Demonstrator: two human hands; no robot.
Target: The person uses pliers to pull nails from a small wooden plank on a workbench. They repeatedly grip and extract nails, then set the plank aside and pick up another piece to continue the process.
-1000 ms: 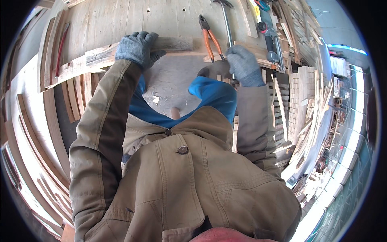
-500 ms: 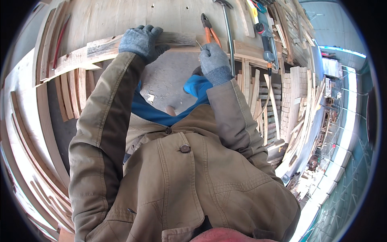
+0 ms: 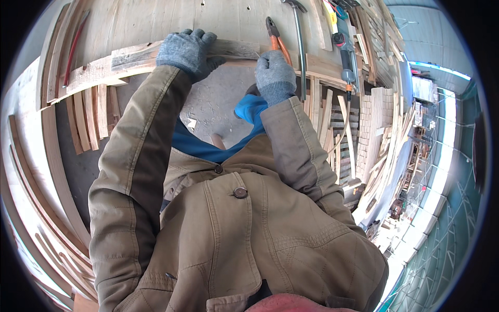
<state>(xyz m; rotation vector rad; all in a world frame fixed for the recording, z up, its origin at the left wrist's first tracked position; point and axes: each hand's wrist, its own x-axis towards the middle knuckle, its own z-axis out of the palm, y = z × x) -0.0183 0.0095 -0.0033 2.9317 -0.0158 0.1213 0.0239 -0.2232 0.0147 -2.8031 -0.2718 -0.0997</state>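
Note:
My left hand [image 3: 186, 56], in a grey knitted glove, grips a short weathered wooden board [image 3: 235, 48] lying along the near edge of the worktable. Its fingers reach over the far side and the thumb points right along the near side. At the board's right end, my right hand [image 3: 276, 78], gloved alike, is closed in a pinch. A thin nail [image 3: 257, 54] pokes out from its fingertips, touching or close to the board end; which, I cannot tell. Just beyond this hand lie orange-handled pliers [image 3: 273, 34], with a metal-shafted hammer [image 3: 300, 39] to their right.
A dark power tool [image 3: 344, 58] with a red part lies farther right. A red bar [image 3: 69, 60] rests at the left of the wooden worktable [image 3: 140, 23]. Slats [image 3: 93, 117] stand below the left edge; stacked wood [image 3: 375, 122] fills the right.
My left hand has slid slightly right along the board. My right hand has tipped a little and the nail shows less. The view has shifted slightly.

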